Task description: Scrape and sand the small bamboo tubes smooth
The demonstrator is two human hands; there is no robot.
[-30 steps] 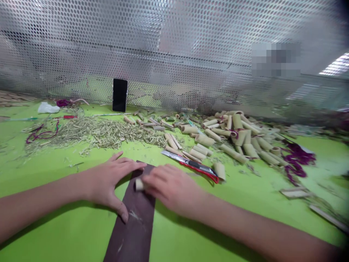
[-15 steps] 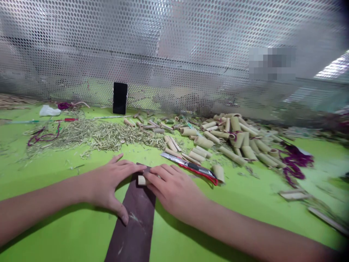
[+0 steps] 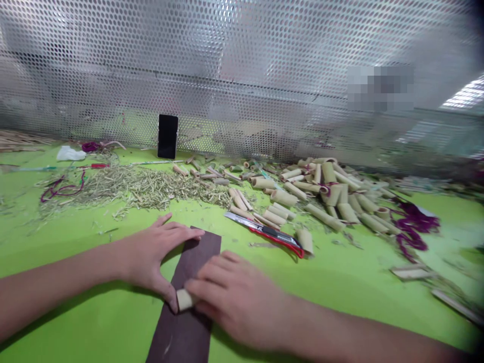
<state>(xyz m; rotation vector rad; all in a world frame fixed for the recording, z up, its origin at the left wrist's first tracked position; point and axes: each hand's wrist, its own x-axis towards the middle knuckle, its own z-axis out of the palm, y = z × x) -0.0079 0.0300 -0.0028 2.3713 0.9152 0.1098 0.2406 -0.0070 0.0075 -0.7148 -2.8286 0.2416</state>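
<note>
A short pale bamboo piece lies against the dark brown sandpaper strip. The fingers of my right hand are closed round its right end and hide that part. My left hand rests with thumb and fingers spread wide, its fingertips at the strip's far end and its thumb by the left end of the bamboo piece. Beyond my right hand lies a red-and-black utility knife with its blade out, beside a short bamboo tube.
Cut bamboo tubes are heaped at the back right, near purple yarn. Thin shavings cover the back left. A phone stands upright against a perforated metal screen. The tabletop is bright green.
My right hand has drawn the bamboo piece along the sandpaper toward me, from the far end to beside my left thumb. My left hand has stayed in place.
</note>
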